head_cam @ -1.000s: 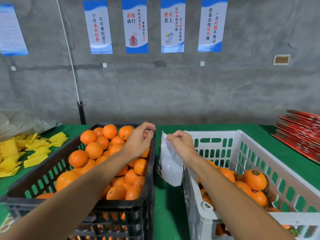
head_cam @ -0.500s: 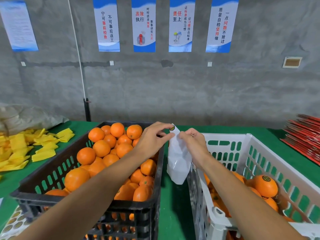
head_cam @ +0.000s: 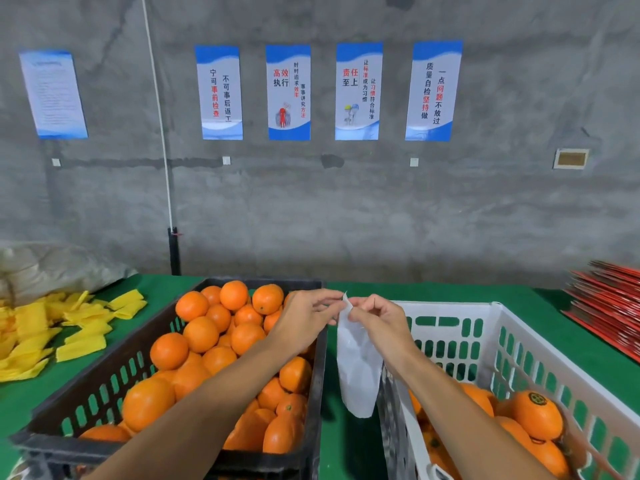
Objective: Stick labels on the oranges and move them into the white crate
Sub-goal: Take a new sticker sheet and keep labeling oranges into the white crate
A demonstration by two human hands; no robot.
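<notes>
A black crate (head_cam: 104,382) at lower left is heaped with plain oranges (head_cam: 201,334). To its right stands the white crate (head_cam: 519,337), holding several oranges; one labelled orange (head_cam: 536,414) shows a dark round sticker on top. A white label backing sheet (head_cam: 356,372) hangs in the gap between the crates. My right hand (head_cam: 379,323) pinches its top edge. My left hand (head_cam: 308,318) meets it from the left, fingertips pinched at the sheet's top corner. Whether a sticker is between those fingers is too small to tell.
Green cloth (head_cam: 349,455) covers the table. Yellow foam sleeves (head_cam: 52,330) lie scattered at far left beside a grey sack (head_cam: 52,268). A stack of red flat cartons (head_cam: 609,306) sits at the right edge. A concrete wall with posters (head_cam: 287,91) stands behind.
My left hand moved right from above the black crate to the top of the sheet. My right hand kept holding the sheet. The camera tilted upward.
</notes>
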